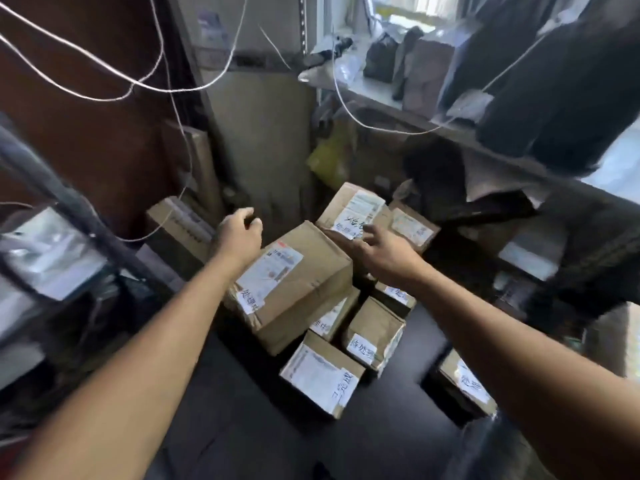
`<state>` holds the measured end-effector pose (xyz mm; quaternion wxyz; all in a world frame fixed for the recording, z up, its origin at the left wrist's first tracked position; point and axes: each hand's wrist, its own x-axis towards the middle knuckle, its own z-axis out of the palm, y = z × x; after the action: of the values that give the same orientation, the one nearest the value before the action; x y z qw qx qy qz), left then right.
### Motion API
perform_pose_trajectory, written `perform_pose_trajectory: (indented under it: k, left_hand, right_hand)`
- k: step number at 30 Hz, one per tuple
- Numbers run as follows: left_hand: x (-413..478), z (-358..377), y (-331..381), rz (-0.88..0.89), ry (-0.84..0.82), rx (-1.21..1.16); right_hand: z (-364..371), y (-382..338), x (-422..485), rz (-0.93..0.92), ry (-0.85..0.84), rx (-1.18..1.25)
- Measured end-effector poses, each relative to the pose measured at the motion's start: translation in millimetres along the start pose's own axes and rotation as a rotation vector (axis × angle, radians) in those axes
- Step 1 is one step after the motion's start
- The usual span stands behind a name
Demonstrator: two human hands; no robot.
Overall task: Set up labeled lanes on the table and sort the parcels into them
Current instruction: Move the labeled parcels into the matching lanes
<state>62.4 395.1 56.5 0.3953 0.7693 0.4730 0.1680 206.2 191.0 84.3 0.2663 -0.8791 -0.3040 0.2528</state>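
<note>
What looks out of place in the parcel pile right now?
Nothing is in lanes; it's one jumbled heap. The large parcel lies tilted across smaller boxes, its cardboard creased. Behind it, the back parcel leans at an angle. No lane labels show on the table.

The front parcel [320,370] carried a white handwritten tag [343,389] reading 已完成; the middle parcel [375,327], just behind it to the right, carried a second tag [362,348] reading 待处理; the large parcel [304,296] carried a third tag [248,302] beginning 处理, its last character cut off; the right-edge parcel [450,370] showed the characters 处理 on a fourth tag [471,384]; the printed shipping labels [273,271] were too blurred to read.
</note>
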Motion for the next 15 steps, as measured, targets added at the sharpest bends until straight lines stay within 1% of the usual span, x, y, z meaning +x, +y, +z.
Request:
perform_pose_trajectory:
  k: [2,3,6,7,10,13,15]
  left_hand:
    - [7,-4,-50,-0.151,0.012,0.034]
    - [7,-5,-73,-0.221,0.007,0.023]
    - [7,-1,-125,-0.336,-0.048,-0.11]
    - [6,2,-133,-0.351,-0.066,-0.171]
    - [7,14,-144,-0.362,-0.121,-0.318]
    - [6,22,-137,-0.341,-0.15,-0.326]
    - [5,25,-135,-0.311,-0.165,-0.3]
  right_hand:
    - [34,5,14,0.064,-0.066,-0.001]
    - [49,10,19,0.103,-0.067,0.016]
    - [84,29,31,0.252,0.009,0.151]
    - [92,33,33,0.296,0.012,0.221]
    - [111,40,35,0.441,-0.049,0.488]
    - [126,31,27,0.577,-0.159,0.723]
    - [136,28,21,0.603,-0.212,0.789]
